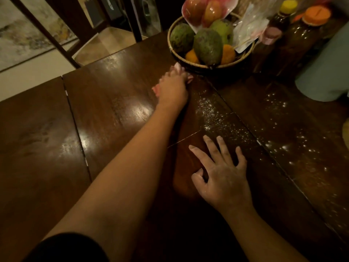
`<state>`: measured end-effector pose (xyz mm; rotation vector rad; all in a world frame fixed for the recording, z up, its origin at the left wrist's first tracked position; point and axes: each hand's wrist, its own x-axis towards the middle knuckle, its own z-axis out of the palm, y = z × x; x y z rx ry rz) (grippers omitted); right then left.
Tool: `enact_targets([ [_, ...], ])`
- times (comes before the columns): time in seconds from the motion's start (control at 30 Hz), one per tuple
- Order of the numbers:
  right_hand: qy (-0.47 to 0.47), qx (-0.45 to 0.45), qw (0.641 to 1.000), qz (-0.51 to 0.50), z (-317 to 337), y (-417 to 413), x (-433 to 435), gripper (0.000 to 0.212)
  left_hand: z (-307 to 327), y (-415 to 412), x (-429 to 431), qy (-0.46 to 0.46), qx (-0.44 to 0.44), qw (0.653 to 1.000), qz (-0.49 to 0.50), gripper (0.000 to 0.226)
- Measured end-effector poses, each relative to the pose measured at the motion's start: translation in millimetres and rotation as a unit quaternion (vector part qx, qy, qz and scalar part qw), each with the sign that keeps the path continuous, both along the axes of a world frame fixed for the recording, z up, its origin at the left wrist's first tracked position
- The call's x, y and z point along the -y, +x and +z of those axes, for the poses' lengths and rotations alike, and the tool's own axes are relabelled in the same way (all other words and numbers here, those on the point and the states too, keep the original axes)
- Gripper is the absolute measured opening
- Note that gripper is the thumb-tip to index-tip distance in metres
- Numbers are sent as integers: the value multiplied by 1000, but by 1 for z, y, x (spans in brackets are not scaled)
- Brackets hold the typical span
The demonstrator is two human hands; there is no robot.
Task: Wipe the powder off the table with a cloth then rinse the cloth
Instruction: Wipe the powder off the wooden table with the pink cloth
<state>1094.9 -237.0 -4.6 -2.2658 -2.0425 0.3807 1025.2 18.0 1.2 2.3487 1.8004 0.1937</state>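
White powder [209, 110] is scattered over the dark wooden table [113, 110], from the middle toward the right edge, with more specks at the right [283, 148]. My left hand [172, 87] is stretched far forward, just in front of the fruit basket, and holds a small pink cloth [189, 78] against the tabletop. Only pink edges show around the blurred hand. My right hand [221, 173] lies flat on the table nearer to me, fingers spread, holding nothing, at the near edge of the powder.
A woven basket [243, 59] of fruit stands at the back, right beside my left hand. Bottles with yellow and orange caps [317, 16] and a pale green roll [324, 72] stand at the back right. A chair [105, 42] is behind the table.
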Motion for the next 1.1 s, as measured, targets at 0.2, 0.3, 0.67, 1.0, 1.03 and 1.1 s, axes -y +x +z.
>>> enact_targets([
  [0.2, 0, -21, 1000, -9, 3, 0, 1, 66, -6, 11, 41, 34, 33, 978, -203, 56],
  [0.3, 1, -31, 999, -11, 3, 0, -1, 66, -6, -7, 27, 6, 82, 962, -259, 62],
  [0.67, -2, -47, 999, -13, 2, 1, -2, 64, 8, 22, 49, 2, 59, 950, -307, 53],
  [1.0, 44, -58, 997, -17, 0, 2, 1, 60, 3, -24, 62, -31, 94, 979, -178, 64],
  [1.03, 59, -61, 996, -21, -1, 2, 2, 58, 5, -20, 76, -39, 102, 967, -229, 65],
  [1.1, 95, -73, 992, -34, -4, 3, 2, 52, 2, -27, 95, -47, 119, 939, -320, 69],
])
